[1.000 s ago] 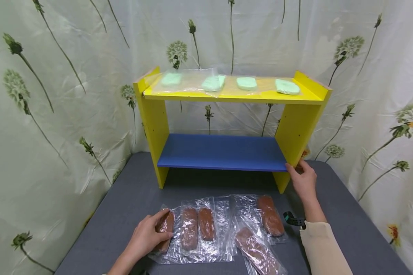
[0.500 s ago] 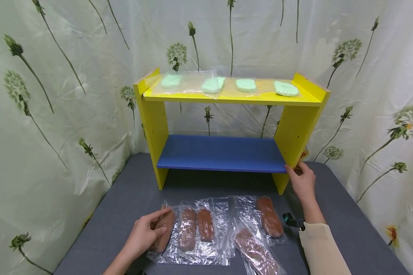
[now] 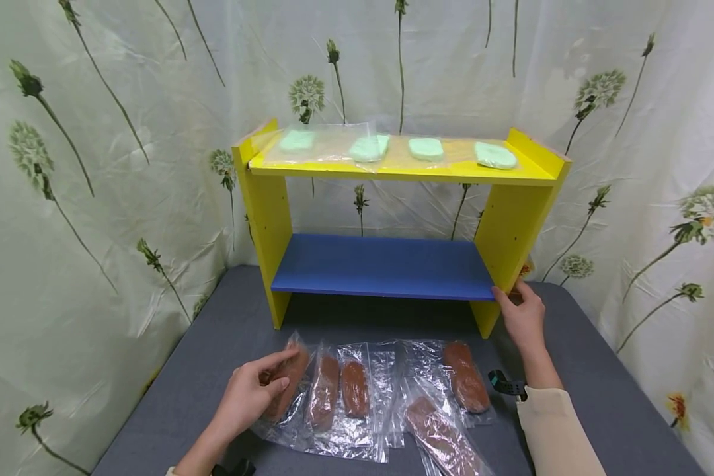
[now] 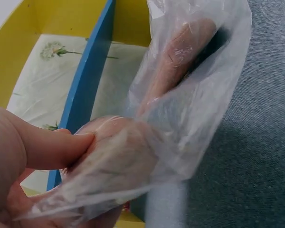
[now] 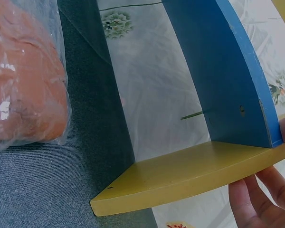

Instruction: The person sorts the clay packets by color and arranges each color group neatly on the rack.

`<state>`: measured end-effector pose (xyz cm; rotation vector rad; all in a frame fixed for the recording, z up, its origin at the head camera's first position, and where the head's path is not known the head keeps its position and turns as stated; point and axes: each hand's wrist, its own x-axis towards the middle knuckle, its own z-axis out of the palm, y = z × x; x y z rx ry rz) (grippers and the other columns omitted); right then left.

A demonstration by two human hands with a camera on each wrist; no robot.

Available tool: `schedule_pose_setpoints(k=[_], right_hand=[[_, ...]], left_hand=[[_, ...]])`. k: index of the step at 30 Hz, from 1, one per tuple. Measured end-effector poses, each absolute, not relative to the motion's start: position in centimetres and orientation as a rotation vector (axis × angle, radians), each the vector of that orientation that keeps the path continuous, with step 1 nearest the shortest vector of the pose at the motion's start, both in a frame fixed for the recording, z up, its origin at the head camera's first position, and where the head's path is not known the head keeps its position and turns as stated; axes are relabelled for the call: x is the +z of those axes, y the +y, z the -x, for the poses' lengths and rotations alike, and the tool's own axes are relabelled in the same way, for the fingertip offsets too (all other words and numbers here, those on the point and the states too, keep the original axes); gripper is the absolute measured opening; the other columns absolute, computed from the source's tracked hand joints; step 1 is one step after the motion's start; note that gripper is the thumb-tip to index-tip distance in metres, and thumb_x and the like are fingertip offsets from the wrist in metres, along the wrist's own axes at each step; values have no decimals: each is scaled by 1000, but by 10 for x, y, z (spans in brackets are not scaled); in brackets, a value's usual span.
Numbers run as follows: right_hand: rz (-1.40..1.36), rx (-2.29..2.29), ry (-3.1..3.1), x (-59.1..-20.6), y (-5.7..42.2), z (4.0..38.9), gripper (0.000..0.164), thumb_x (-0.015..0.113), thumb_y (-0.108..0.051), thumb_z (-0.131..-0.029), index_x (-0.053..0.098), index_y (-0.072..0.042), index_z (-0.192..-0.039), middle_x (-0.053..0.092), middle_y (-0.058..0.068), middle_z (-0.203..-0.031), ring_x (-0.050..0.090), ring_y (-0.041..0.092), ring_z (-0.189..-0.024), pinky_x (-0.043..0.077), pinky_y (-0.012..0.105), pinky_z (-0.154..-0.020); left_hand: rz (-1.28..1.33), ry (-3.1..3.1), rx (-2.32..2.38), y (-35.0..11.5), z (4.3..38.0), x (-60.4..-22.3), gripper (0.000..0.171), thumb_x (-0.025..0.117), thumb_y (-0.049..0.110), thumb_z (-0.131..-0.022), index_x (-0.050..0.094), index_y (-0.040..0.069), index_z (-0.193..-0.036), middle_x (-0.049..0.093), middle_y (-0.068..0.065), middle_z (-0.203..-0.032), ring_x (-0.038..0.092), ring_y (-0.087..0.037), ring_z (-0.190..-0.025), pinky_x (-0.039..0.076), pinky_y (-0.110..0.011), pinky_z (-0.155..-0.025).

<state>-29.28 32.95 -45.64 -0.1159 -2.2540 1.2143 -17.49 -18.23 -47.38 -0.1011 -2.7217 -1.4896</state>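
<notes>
At the left end of a row of bagged brown slabs, my left hand (image 3: 246, 395) pinches a brown slab in a clear plastic bag (image 3: 293, 378), its upper end raised off the table. In the left wrist view the thumb presses on that bagged slab (image 4: 121, 156), and a second bagged slab (image 4: 180, 57) rises beside it. My right hand (image 3: 525, 318) grips the lower right side panel of a yellow shelf unit (image 3: 508, 231), thumb at the front by the blue shelf (image 3: 381, 264). Its fingers (image 5: 266, 194) lie against the panel's outer face in the right wrist view.
More bagged brown slabs lie to the right: a short one (image 3: 356, 389), one tilted (image 3: 443, 436), one near the shelf unit's right foot (image 3: 467, 377). Several pale green pieces in clear bags, one being (image 3: 426, 149), lie on the yellow top shelf. A flowered curtain (image 3: 125, 198) surrounds the dark table (image 3: 214, 317).
My left hand has tilted the leftmost bagged slab up off the table and shifted it slightly right; the neighbouring bag has tilted too. My right hand keeps its grip on the shelf unit.
</notes>
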Motion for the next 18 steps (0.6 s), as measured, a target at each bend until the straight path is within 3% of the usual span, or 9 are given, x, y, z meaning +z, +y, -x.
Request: schedule_pose_setpoints(k=[3, 5, 7, 10, 15, 18], right_hand=[[116, 1215, -2258, -456, 330, 293, 43, 65, -41, -98, 66, -8, -125, 67, 12, -108, 57, 13, -94, 45, 19, -70], [113, 1216, -2259, -457, 330, 292, 43, 65, -41, -98, 65, -8, -125, 67, 12, -108, 57, 14, -94, 45, 18, -69], [111, 1218, -2257, -457, 330, 292, 43, 65, -41, -98, 65, -7, -125, 67, 12, -108, 57, 13, -93, 45, 18, -69], [101, 1218, -2249, -457, 330, 292, 42, 65, -39, -99, 65, -7, -125, 67, 12, -107, 56, 10, -91, 44, 17, -69], [87, 1212, -2235, -457, 330, 292, 38, 67, -36, -98, 67, -7, -123, 68, 12, -108, 56, 1, -89, 46, 16, -66], [85, 1206, -2238, -458, 330, 292, 36, 67, -35, -98, 67, -8, -122, 68, 13, -107, 56, 0, -89, 46, 16, -64]], left_hand=[[129, -2708, -1502, -181, 175, -471, 57, 74, 1, -89, 67, 40, -130, 68, 0, -126, 51, -15, -55, 35, -27, -43], [166, -2687, -1515, -181, 176, -468, 56, 73, 1, -90, 66, 40, -131, 64, 0, -133, 59, -12, -64, 42, -27, -48], [214, -2656, -1523, -180, 177, -464, 55, 73, 1, -91, 66, 38, -131, 62, 2, -136, 66, -12, -84, 50, -26, -59], [284, -2612, -1546, -178, 178, -455, 53, 73, 1, -91, 66, 35, -132, 61, 5, -136, 65, -14, -111, 53, -29, -73], [360, -2578, -1607, -174, 182, -444, 52, 72, 2, -92, 66, 33, -133, 62, 3, -135, 68, -13, -105, 55, -29, -72], [388, -2559, -1607, -171, 185, -440, 50, 74, 5, -92, 66, 34, -132, 68, 2, -123, 63, -5, -70, 50, -25, -57]])
